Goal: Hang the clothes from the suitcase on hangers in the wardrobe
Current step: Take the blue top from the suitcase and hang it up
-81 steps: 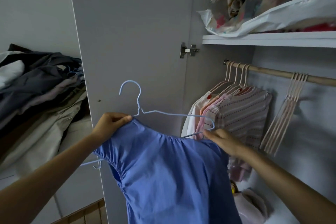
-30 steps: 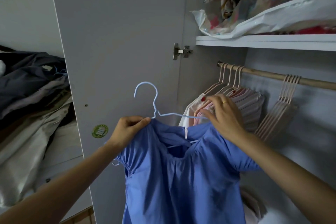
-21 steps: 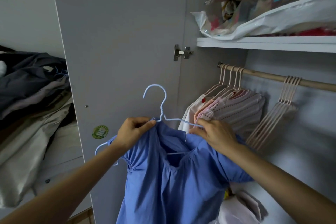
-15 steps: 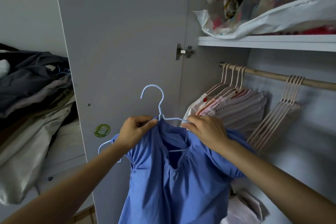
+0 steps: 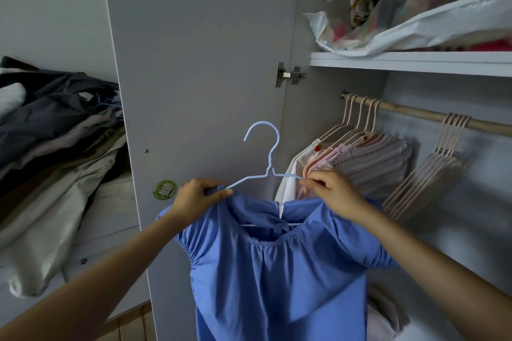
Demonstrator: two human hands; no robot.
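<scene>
Landmark: the open wardrobe door (image 5: 199,63), the grey panel in front of you; places below are given from it.
Clothes pile (image 5: 55,152): left of the door, dark and pale garments heaped together.
Green sticker (image 5: 164,189): low on the door face, just left of your left hand.
Left hand (image 5: 198,196): in front of the door's lower part; your grip is clamped, thumb and fingers pinching the left shoulder of the blue top against the hanger's left arm.
Blue hanger (image 5: 266,152): in front of the door near its hinge edge, hook upright and free, touching nothing above.
Blue top (image 5: 277,271): the task's garment, draped on the hanger between your hands and hanging below them, in front of the door's bottom right.
Right hand (image 5: 332,191): right of the door's hinge edge; fingertips pinched together on the hanger's right arm at the top's right shoulder.
Rail (image 5: 432,116): inside the wardrobe right of the door, carrying hung pale garments (image 5: 368,160), then a bunch of bare pink hangers (image 5: 426,174).
Shelf (image 5: 415,62): above the rail, bearing a plastic bag (image 5: 401,30) of bedding.
</scene>
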